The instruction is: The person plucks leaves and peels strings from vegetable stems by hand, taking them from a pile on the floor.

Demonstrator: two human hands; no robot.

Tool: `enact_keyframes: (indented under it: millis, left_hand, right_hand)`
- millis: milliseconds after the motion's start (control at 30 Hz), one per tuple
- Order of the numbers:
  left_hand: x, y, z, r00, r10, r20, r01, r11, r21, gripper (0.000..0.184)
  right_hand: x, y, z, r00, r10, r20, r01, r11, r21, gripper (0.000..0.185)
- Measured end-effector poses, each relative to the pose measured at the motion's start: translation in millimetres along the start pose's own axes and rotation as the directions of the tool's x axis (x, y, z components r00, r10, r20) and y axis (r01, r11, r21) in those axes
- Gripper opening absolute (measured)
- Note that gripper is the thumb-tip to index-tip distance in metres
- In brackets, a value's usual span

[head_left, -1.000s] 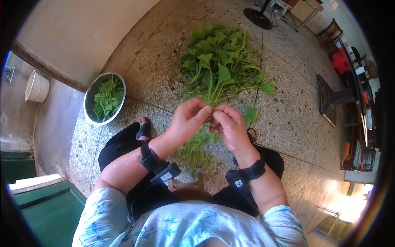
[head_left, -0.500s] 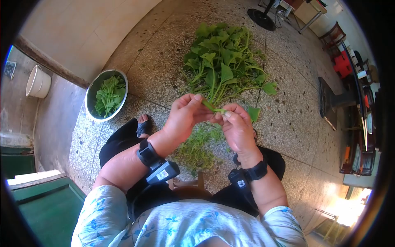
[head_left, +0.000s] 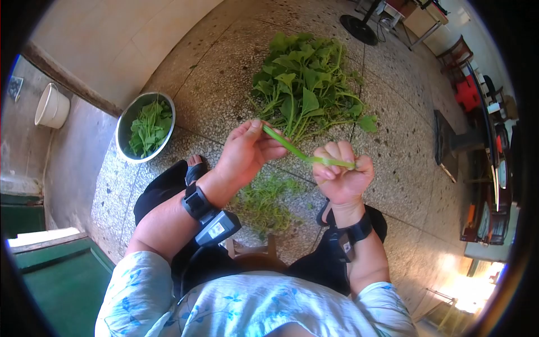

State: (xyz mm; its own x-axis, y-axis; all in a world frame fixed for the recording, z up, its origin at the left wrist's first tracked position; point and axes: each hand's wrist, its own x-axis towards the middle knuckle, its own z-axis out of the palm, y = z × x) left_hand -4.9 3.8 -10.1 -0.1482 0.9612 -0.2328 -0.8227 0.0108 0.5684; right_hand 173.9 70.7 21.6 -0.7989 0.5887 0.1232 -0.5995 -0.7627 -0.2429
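**One green stem [head_left: 285, 144] gripped at both ends; looks like mid-stripping**

Working off the head feed from far away, so quick notes. Left hand [head_left: 247, 149], near frame centre: thumb and fingers clamped on the upper end of the stem. Right hand [head_left: 343, 173], right of centre: fingers folded tight around the other end, with a bit of it showing by the thumb. The stem spans the gap in mid-air, bent just beside the right fingers (cracked or merely kinked, I can't tell at this size).

My read of the step: a single stem being snapped or stripped by hand. I judge the next move calls for a firm left pinch and a steady, even pull from the right, low force, since a soft stem like this could tear short at the bend.

Around the hands: leafy pile [head_left: 306, 84] at upper centre, just beyond the fingers. Stringy trimmings [head_left: 266, 205] lie on the floor [head_left: 401, 180] below the hands, toward lower centre. Metal basin [head_left: 119, 140] sits left of centre, well apart from both hands, with greens [head_left: 147, 130] in it. The pile is big, so I'd log plenty of stems left.
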Motion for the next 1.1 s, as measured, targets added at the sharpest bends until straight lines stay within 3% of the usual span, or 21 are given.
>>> enact_keyframes:
  millis: [233, 500, 600, 633, 667, 700, 767, 800, 833, 867, 933, 1000, 1033, 1100]
  left_hand:
    - [8, 16, -8, 0.994, 0.083, -0.074, -0.082, 0.997, 0.014, 0.025]
    - [29, 42, -44, 0.946, 0.187, -0.265, -0.169, 0.982, 0.090, 0.026]
    - [34, 51, -51, 0.841, 0.349, -0.414, -0.241, 0.926, 0.290, 0.019]
    - [35, 52, -53, 0.839, 0.351, -0.416, -0.243, 0.925, 0.291, 0.019]
    - [38, 55, -56, 0.820, 0.440, -0.365, -0.277, 0.864, 0.421, 0.018]
    - [40, 56, -58, 0.800, 0.519, -0.300, -0.304, 0.783, 0.542, 0.017]
    - [38, 58, -55, 0.816, 0.529, -0.235, -0.320, 0.750, 0.579, 0.014]
    - [38, 58, -54, 0.829, 0.533, -0.168, -0.337, 0.717, 0.610, 0.012]
    - [36, 57, -54, 0.832, 0.530, -0.166, -0.335, 0.717, 0.611, 0.012]
    - [34, 54, -53, 0.856, 0.507, -0.104, -0.340, 0.702, 0.625, 0.010]
    - [35, 52, -49, 0.874, 0.484, -0.036, -0.354, 0.687, 0.635, 0.009]
    - [30, 48, -40, 0.925, 0.378, 0.042, -0.285, 0.617, 0.733, 0.011]
    - [25, 45, -33, 0.927, 0.374, 0.040, -0.284, 0.625, 0.728, 0.011]
    - [15, 37, -20, 0.953, 0.280, 0.120, -0.255, 0.518, 0.817, 0.015]
  right_hand:
    - [-13, -23, 16, 0.992, -0.020, 0.128, 0.004, 0.992, 0.122, 0.015]
    - [-35, -48, 51, 0.953, -0.224, 0.206, 0.188, 0.966, 0.179, 0.018]
    - [-38, -51, 61, 0.927, -0.242, 0.286, 0.189, 0.961, 0.202, 0.021]
    - [-40, -52, 61, 0.917, -0.240, 0.318, 0.182, 0.963, 0.199, 0.022]
    - [-41, -47, 62, 0.928, -0.240, 0.284, 0.199, 0.966, 0.166, 0.021]
    - [-40, -44, 55, 0.963, -0.148, 0.227, 0.133, 0.988, 0.079, 0.019]
    - [-32, -25, 19, 0.994, 0.090, 0.055, -0.086, 0.994, -0.060, 0.006]
    - [-31, -6, 4, 0.963, 0.108, -0.248, -0.246, 0.729, -0.638, 0.009]
    - [-31, 20, -14, 0.893, 0.130, -0.431, -0.450, 0.279, -0.848, 0.020]
    - [-49, 47, -47, 0.935, 0.131, -0.331, -0.281, -0.296, -0.913, 0.021]
    - [-55, 68, -63, 0.952, 0.188, -0.243, -0.011, -0.768, -0.640, 0.021]
    - [-58, 70, -60, 0.907, 0.420, -0.017, 0.189, -0.443, -0.876, 0.019]
    - [-51, 67, -49, 0.907, 0.420, -0.026, 0.182, -0.448, -0.875, 0.019]
    - [-28, 56, -23, 0.999, -0.017, -0.050, -0.053, -0.344, -0.938, 0.019]
